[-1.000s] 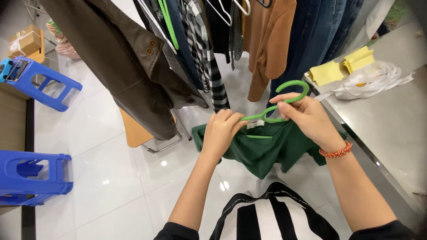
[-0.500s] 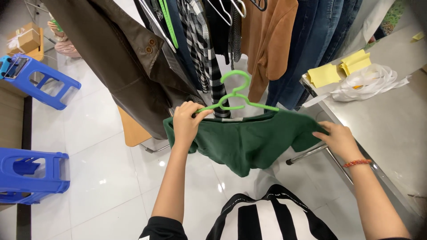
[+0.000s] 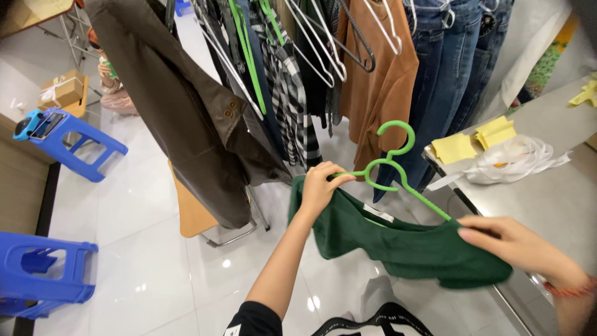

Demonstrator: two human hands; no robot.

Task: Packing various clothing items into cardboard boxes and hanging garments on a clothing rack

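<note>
A glossy white tiled floor point(image 3: 143, 249) is seen, with ceiling light mirrored in it. Two blue plastic stools point(image 3: 68, 143) are placed at the left beside a wooden panel point(image 3: 22, 186). A grey table point(image 3: 547, 186) is set at the right, and a crowded clothes rack point(image 3: 323, 56) is hung above.

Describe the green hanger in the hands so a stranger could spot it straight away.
Start at the crowded clothes rail across the top, then drop below its brown top. There the left hand and right hand hold a dark green garment on the green hanger. Unlike the rail's hangers, its hook hangs free, on no rail.
</note>
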